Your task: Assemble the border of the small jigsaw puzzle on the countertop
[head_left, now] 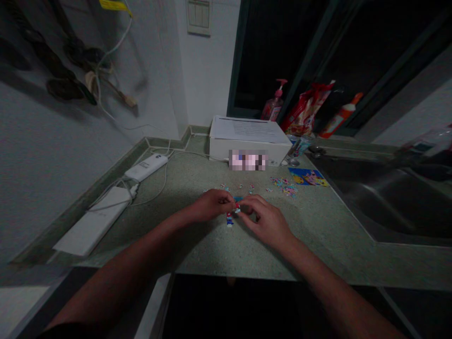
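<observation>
My left hand and my right hand meet over the countertop, each with its fingers pinched. Between the fingertips is a small red-and-white toy-brick piece, partly covered by the fingers. Just below, a little blue, red and white brick assembly lies by the left fingertips. Something small and blue shows behind the hands. Tiny loose coloured bricks are scattered beyond the right hand, and a few more lie behind the fingers. Near them rests a blue picture sheet with yellow and pink figures.
A white box with printed paper on top stands at the back of the counter. On the left lie a white power strip, a long white box and cables. A metal sink is at right. Behind stands a pump bottle.
</observation>
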The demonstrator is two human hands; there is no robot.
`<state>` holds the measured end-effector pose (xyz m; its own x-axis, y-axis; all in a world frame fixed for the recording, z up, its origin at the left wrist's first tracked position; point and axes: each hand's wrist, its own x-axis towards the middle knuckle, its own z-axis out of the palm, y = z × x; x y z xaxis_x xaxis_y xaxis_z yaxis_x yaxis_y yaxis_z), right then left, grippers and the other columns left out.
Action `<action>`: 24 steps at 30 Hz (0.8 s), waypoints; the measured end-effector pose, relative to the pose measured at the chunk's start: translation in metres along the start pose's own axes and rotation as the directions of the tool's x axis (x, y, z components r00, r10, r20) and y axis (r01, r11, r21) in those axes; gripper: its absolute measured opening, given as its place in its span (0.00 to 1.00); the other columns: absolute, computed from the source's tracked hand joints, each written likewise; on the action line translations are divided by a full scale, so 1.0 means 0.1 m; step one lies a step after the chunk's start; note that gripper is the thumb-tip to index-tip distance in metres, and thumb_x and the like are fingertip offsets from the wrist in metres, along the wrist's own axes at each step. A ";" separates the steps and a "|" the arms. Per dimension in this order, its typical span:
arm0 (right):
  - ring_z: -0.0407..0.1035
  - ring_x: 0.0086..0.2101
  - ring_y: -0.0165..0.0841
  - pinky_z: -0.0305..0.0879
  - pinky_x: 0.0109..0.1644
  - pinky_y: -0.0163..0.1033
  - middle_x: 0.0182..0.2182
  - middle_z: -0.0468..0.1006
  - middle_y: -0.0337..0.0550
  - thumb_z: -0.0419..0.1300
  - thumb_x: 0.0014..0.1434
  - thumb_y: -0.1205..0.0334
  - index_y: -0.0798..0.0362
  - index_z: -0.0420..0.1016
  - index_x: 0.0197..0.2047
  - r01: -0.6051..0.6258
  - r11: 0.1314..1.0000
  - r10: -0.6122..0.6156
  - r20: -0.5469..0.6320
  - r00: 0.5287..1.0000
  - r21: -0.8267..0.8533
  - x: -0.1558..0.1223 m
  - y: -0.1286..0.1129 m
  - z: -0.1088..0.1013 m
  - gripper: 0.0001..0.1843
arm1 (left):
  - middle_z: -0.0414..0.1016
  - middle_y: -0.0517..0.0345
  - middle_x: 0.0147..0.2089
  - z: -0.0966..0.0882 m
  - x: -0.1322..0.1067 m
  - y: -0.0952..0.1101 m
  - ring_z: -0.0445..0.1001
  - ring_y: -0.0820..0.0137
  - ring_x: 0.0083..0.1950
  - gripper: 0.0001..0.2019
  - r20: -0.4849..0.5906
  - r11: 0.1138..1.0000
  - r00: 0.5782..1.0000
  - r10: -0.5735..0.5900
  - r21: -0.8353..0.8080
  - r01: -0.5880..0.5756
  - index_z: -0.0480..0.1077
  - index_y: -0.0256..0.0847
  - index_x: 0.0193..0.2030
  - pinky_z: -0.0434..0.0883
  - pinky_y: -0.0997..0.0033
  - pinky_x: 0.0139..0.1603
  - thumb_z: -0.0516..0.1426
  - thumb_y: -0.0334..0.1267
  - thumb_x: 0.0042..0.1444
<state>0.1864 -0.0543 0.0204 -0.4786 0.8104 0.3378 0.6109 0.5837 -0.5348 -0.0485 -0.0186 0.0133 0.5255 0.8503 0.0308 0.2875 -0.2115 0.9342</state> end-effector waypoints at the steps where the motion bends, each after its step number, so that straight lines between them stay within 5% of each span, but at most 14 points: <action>1: 0.79 0.39 0.37 0.74 0.42 0.43 0.50 0.84 0.46 0.62 0.69 0.61 0.45 0.80 0.52 0.016 0.999 -0.016 0.004 1.000 -0.034 -0.02 0.00 0.00 0.10 | 0.82 0.59 0.33 0.01 0.00 -0.01 0.77 0.70 0.36 0.08 0.029 1.000 1.000 -0.010 0.014 0.010 0.79 0.40 0.35 0.71 0.72 0.41 0.63 0.38 0.65; 7: 0.79 0.39 0.38 0.73 0.43 0.43 0.46 0.83 0.43 0.67 0.66 0.64 0.46 0.80 0.49 -0.010 0.991 0.027 0.124 0.992 -0.135 -0.14 0.09 0.07 0.08 | 0.82 0.59 0.35 0.01 -0.03 -0.02 0.76 0.69 0.36 0.02 -0.071 0.920 0.993 -0.090 0.376 0.110 0.78 0.41 0.37 0.67 0.72 0.38 0.65 0.31 0.60; 10: 0.81 0.44 0.40 0.73 0.46 0.45 0.47 0.82 0.43 0.68 0.66 0.64 0.47 0.80 0.48 -0.032 0.986 0.061 0.174 0.983 -0.161 -0.15 0.11 0.11 0.08 | 0.81 0.59 0.35 0.02 -0.04 0.03 0.76 0.69 0.36 0.02 -0.025 0.853 0.989 -0.145 0.504 0.138 0.78 0.41 0.36 0.64 0.71 0.36 0.66 0.32 0.60; 24: 0.81 0.43 0.40 0.74 0.46 0.46 0.48 0.82 0.44 0.68 0.66 0.65 0.48 0.80 0.50 -0.049 0.984 0.090 0.234 0.968 -0.173 -0.14 0.09 0.15 0.10 | 0.80 0.60 0.33 0.10 -0.04 0.10 0.72 0.69 0.33 0.03 0.036 0.805 0.968 -0.249 0.563 0.186 0.77 0.43 0.35 0.59 0.68 0.35 0.65 0.32 0.60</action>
<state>0.1888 -0.0616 -0.0008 -0.5565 0.8251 0.0975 0.7334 0.5429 -0.4091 -0.0400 -0.0291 0.0187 0.4657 0.8583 -0.2155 0.7801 -0.2832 0.5578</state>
